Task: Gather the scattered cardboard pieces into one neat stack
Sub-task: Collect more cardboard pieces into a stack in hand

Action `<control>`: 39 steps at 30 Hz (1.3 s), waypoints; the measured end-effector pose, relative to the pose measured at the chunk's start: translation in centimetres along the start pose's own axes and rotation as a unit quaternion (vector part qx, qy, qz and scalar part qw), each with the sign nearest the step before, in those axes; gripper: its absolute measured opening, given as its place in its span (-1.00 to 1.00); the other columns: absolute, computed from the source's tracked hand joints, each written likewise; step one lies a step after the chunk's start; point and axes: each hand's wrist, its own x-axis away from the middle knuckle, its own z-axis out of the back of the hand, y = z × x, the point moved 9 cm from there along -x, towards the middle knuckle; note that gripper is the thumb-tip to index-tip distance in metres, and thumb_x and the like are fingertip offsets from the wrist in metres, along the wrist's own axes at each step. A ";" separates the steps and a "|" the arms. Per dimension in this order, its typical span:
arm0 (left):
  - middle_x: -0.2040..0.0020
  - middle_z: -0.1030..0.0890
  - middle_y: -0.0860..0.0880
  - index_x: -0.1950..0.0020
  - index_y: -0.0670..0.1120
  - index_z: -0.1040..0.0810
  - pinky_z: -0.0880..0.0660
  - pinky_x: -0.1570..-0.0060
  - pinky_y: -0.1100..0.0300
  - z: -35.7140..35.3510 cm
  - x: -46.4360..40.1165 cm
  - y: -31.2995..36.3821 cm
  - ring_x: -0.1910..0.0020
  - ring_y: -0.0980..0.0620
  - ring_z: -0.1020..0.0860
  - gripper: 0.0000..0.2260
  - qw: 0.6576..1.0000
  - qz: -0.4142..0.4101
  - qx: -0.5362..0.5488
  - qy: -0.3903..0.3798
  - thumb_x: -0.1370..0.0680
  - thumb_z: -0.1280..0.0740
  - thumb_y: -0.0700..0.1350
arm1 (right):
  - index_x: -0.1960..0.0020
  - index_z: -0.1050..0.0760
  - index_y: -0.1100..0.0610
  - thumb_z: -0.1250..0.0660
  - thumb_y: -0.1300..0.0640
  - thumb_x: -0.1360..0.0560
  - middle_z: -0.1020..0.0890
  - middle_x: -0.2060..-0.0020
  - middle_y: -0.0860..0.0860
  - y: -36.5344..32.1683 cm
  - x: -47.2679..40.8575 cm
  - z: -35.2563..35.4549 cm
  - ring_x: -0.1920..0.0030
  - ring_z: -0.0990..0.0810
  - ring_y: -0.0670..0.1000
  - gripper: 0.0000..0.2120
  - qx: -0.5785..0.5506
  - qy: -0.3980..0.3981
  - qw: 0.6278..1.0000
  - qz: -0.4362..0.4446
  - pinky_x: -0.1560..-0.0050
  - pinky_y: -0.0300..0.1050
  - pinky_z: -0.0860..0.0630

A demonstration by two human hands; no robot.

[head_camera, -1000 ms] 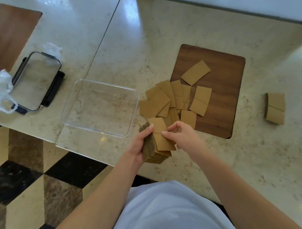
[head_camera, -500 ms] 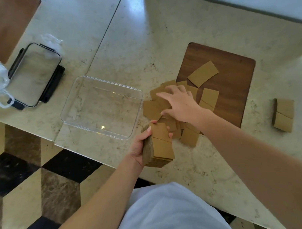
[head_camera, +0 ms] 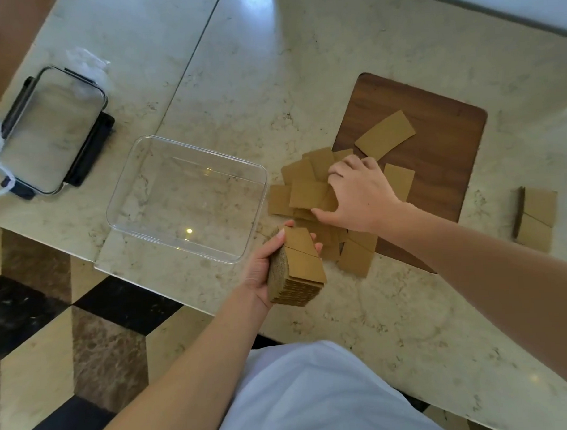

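The left hand (head_camera: 261, 270) grips a thick stack (head_camera: 298, 272) of corrugated brown cardboard rectangles, fluted edges showing, above the near edge of the polished, veined marble surface (head_camera: 303, 85). The right hand (head_camera: 355, 196), fingers curled, presses on the loose cardboard pieces (head_camera: 307, 190), flat overlapping cards lying half on a rounded dark wood-grain board (head_camera: 440, 151); whether it pinches one cannot be told. A clear plastic rectangular container (head_camera: 185, 199) sits just left. A small second pile (head_camera: 536, 219) lies well apart to the right.
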 end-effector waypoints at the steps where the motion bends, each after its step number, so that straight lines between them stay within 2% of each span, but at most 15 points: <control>1: -0.21 -0.64 -0.32 -0.17 -0.05 -0.69 -0.65 -0.06 -0.21 0.1 -0.1 0.0 -0.09 -0.30 -0.69 -0.59 1.000 -0.001 0.002 0.004 -0.34 -0.64 -0.15 | -0.10 -0.65 0.17 -0.13 -0.48 -0.44 -0.64 -0.12 0.04 0.6 0.7 0.4 -0.18 -0.52 0.12 -0.24 -0.043 0.009 0.998 -0.048 -0.20 0.12 -0.43; 4: -0.22 -0.65 -0.29 -0.17 -0.03 -0.70 -0.66 -0.06 -0.20 0.0 -0.6 0.1 -0.08 -0.28 -0.69 -0.65 1.000 -0.011 -0.005 0.019 -0.39 -0.56 -0.13 | 0.32 -0.45 0.04 -0.12 -0.55 -0.37 -0.50 0.45 -0.13 1.3 3.4 -0.5 0.38 -0.51 -0.03 -0.35 -0.269 -0.055 0.940 -0.202 0.33 -0.13 -0.46; 5: -0.20 -0.66 -0.28 -0.17 -0.02 -0.69 -0.66 -0.05 -0.19 -0.1 -0.8 0.1 -0.06 -0.26 -0.70 -0.65 1.000 -0.015 -0.013 0.023 -0.39 -0.56 -0.11 | 0.38 -0.38 0.01 -0.11 -0.58 -0.35 -0.40 0.55 -0.15 0.4 4.4 -1.5 0.49 -0.42 -0.05 -0.36 -0.340 -0.105 0.907 -0.225 0.43 -0.19 -0.39; 7: -0.13 -0.70 -0.26 -0.14 -0.08 -0.71 -0.66 -0.04 -0.18 -0.3 -1.0 -0.1 -0.01 -0.24 -0.71 -0.62 0.998 -0.008 -0.049 0.037 -0.35 -0.57 -0.05 | 0.38 -0.43 0.04 -0.11 -0.61 -0.30 -0.47 0.55 -0.12 -1.8 5.9 -2.6 0.51 -0.46 -0.04 -0.31 -0.380 -0.184 0.877 -0.228 0.45 -0.21 -0.41; 10: -0.10 -0.72 -0.27 -0.11 -0.23 -0.74 -0.65 -0.10 -0.16 -0.4 -1.2 -0.8 -0.03 -0.22 -0.72 -0.53 0.995 0.019 -0.093 0.038 -0.34 -0.56 0.06 | 0.32 -0.50 0.09 -0.20 -0.59 -0.31 -0.56 0.45 -0.05 -3.2 7.0 -3.0 0.41 -0.56 -0.02 -0.29 -0.342 -0.207 0.888 -0.227 0.44 -0.18 -0.37; 14: -0.13 -0.72 -0.22 -0.13 -0.11 -0.75 -0.65 -0.08 -0.16 -1.1 -1.0 -0.6 -0.08 -0.20 -0.70 -0.61 0.996 -0.002 -0.091 -0.008 -0.38 -0.59 0.05 | 0.32 -0.46 0.03 -0.22 -0.58 -0.32 -0.58 0.38 -0.05 -3.7 7.6 -2.4 0.34 -0.58 -0.03 -0.36 -0.340 -0.188 0.893 -0.227 0.43 -0.15 -0.36; 17: -0.14 -0.72 -0.21 -0.19 -0.17 -0.73 -0.65 -0.07 -0.14 -1.0 -0.2 -0.9 -0.07 -0.18 -0.71 -0.50 0.994 0.018 -0.099 -0.035 -0.33 -0.65 0.04 | 0.41 -0.39 0.00 -0.07 -0.64 -0.32 -0.51 0.46 -0.07 -4.6 7.2 -1.3 0.43 -0.50 -0.07 -0.31 -0.262 -0.153 0.933 -0.194 0.46 -0.18 -0.30; 19: -0.13 -0.71 -0.22 -0.20 -0.10 -0.72 -0.67 -0.02 -0.14 -0.5 0.0 -0.4 -0.02 -0.20 -0.71 -0.46 0.996 0.001 -0.084 -0.027 -0.27 -0.70 0.01 | 0.43 -0.45 0.06 0.06 -0.68 -0.31 -0.50 0.53 -0.08 -4.4 6.4 -1.0 0.50 -0.50 -0.06 -0.19 -0.261 -0.151 0.936 -0.180 0.46 -0.22 -0.34; 21: -0.16 -0.67 -0.27 -0.30 -0.02 -0.63 -0.65 -0.05 -0.17 -0.4 0.1 0.4 -0.03 -0.24 -0.68 -0.42 0.998 -0.032 -0.033 -0.031 -0.31 -0.68 -0.08 | 0.30 -0.55 0.07 -0.03 -0.60 -0.40 -0.56 0.45 -0.11 -2.7 4.8 -0.3 0.43 -0.54 -0.07 -0.24 -0.291 -0.090 0.932 -0.194 0.42 -0.20 -0.41; 23: -0.19 -0.62 -0.30 -0.36 0.02 -0.55 -0.61 -0.12 -0.20 -0.8 0.2 0.6 -0.09 -0.26 -0.64 -0.40 0.998 -0.046 0.001 -0.046 -0.36 -0.64 -0.12 | -0.06 -0.58 0.06 -0.30 -0.34 -0.50 -0.64 0.09 -0.04 -2.0 2.8 0.8 0.06 -0.57 0.00 -0.53 -0.266 0.016 0.952 -0.151 0.15 -0.09 -0.48; 26: -0.21 -0.59 -0.30 -0.30 0.00 -0.59 -0.59 -0.16 -0.22 -0.5 0.6 0.5 -0.11 -0.26 -0.63 -0.44 0.998 -0.051 0.001 -0.040 -0.35 -0.65 -0.13 | -0.46 -0.38 0.08 -0.44 -0.12 -0.49 -0.50 -0.34 0.08 -3.7 0.6 -1.1 -0.34 -0.41 0.17 -0.38 -0.169 -0.024 0.983 -0.068 -0.28 0.15 -0.38; 30: -0.24 -0.60 -0.32 -0.28 -0.01 -0.63 -0.59 -0.17 -0.24 0.3 0.9 0.5 -0.13 -0.28 -0.64 -0.45 0.998 -0.053 0.017 -0.016 -0.32 -0.67 -0.14 | -0.37 -0.43 0.11 -0.42 -0.12 -0.45 -0.52 -0.25 0.10 -4.1 -0.1 -1.6 -0.24 -0.43 0.17 -0.43 -0.083 0.001 0.995 -0.054 -0.20 0.13 -0.35; 32: -0.21 -0.61 -0.32 -0.28 -0.03 -0.62 -0.61 -0.15 -0.24 0.5 0.9 0.7 -0.11 -0.29 -0.65 -0.42 0.998 -0.058 0.023 -0.014 -0.30 -0.68 -0.16 | -0.37 -0.42 0.10 -0.44 -0.17 -0.41 -0.51 -0.23 0.11 -3.6 0.3 -1.7 -0.24 -0.42 0.17 -0.37 -0.115 -0.010 0.990 -0.081 -0.21 0.11 -0.35; 35: -0.19 -0.64 -0.32 -0.32 -0.03 -0.59 -0.63 -0.13 -0.23 0.6 0.7 0.7 -0.08 -0.29 -0.68 -0.33 0.998 -0.058 0.008 0.005 -0.25 -0.71 -0.15 | -0.46 -0.32 0.03 -0.52 -0.20 -0.36 -0.46 -0.24 0.10 -1.7 2.4 -2.6 -0.27 -0.38 0.15 -0.22 -0.312 -0.050 0.933 -0.169 -0.23 0.05 -0.38; 39: -0.20 -0.68 -0.29 -0.32 -0.05 -0.65 -0.67 0.03 -0.21 0.4 0.3 0.6 -0.04 -0.26 -0.71 -0.30 0.998 -0.046 -0.027 0.032 -0.20 -0.73 -0.12 | -0.48 -0.27 -0.20 -0.55 -0.27 -0.31 -0.49 -0.08 -0.07 -1.7 6.5 -3.7 -0.03 -0.52 -0.07 -0.17 -0.517 -0.116 0.815 -0.236 0.17 -0.21 -0.43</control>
